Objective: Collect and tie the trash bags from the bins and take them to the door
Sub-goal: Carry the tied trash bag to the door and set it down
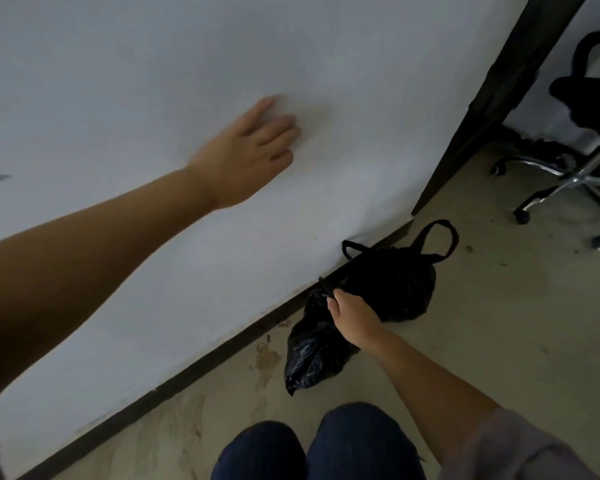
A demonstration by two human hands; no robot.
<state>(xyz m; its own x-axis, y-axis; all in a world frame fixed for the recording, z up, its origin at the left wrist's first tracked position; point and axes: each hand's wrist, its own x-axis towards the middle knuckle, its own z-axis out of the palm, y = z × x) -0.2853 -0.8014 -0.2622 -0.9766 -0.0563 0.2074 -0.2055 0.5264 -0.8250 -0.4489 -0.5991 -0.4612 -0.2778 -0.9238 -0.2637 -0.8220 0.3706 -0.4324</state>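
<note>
**Two tied black bags at the foot of the wall, one in hand**

Seen from above, at the base of the white wall [153, 64]: two black trash bags on the floor [499, 341], touching each other and pressed up to the dark skirting. Nearer bag [312, 355], small and crinkled, glossy where light caught the film. Farther bag [399, 289], fuller and rounder, two handle loops standing up from its top, nearer the dark door frame [482, 109] than the first.

Right hand [352, 315] curled around the gathered neck of the nearer bag, right at the skirting, thumb and fingers closed on the twisted plastic. Left hand [253, 150] flat against the wall higher up, fingers straight and spread a little, holding nothing, seemingly braced for balance.

Judged as handling: thin, soft film, no stiffness at all, likely to sag and swing once lifted. Probably light, given the small slack shape, though contents hidden. Slick surface, so better taken at the knotted neck or through the loops than around the body. Film likely to tear if dragged along the floor or snagged on the frame.

Farther from the wall, past the door frame: an office chair [568, 168] with a chromed star base. At the bottom edge, knees in dark trousers.
</note>
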